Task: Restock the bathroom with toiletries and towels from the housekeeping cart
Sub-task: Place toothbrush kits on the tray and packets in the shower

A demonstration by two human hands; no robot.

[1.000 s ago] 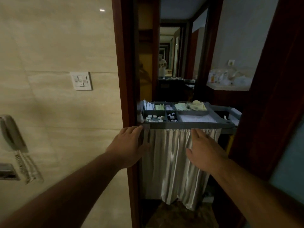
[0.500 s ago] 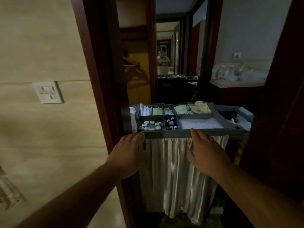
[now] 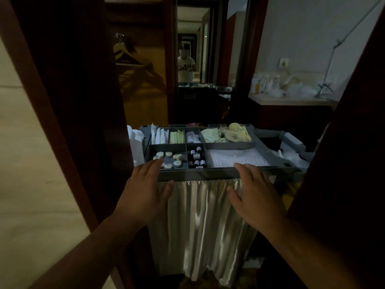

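- Head view: the housekeeping cart [image 3: 198,174] stands in a dark wooden door frame [image 3: 68,101], just past the centre of the picture toward 12 o'clock. Its grey top tray faces the person.
- A pale satin skirt [image 3: 200,226] hangs from the tray's near rim down toward 6 o'clock.
- The left hand [image 3: 143,190] comes in from 7 o'clock on a bare forearm, palm down. Its fingers are straight and close together, and it grips nothing.
- Its fingertips lie over the tray's near left corner, at the edge of the compartment of round white soaps [image 3: 168,158]. The thumb is spread toward 3 o'clock, in front of the top of the skirt.
- The right hand [image 3: 253,192] comes in from 5 o'clock, also palm down with flat, slightly spread fingers, and holds nothing.
- Its fingertips reach the near rim below the white folded cloth [image 3: 237,158], and its thumb points toward 9 o'clock across the skirt.
- Whether either hand presses on the rim or only hovers at it cannot be told.
- Between soaps and cloth sits a narrow compartment of small dark bottles [image 3: 196,158].
- At the tray's 12 o'clock edge lie white and pale green packets [image 3: 227,134].
- At 2 o'clock, well behind the cart, a desk [image 3: 291,100] carries bottles and white bags.
- At 12 o'clock a person [image 3: 186,67] stands far off down the passage.
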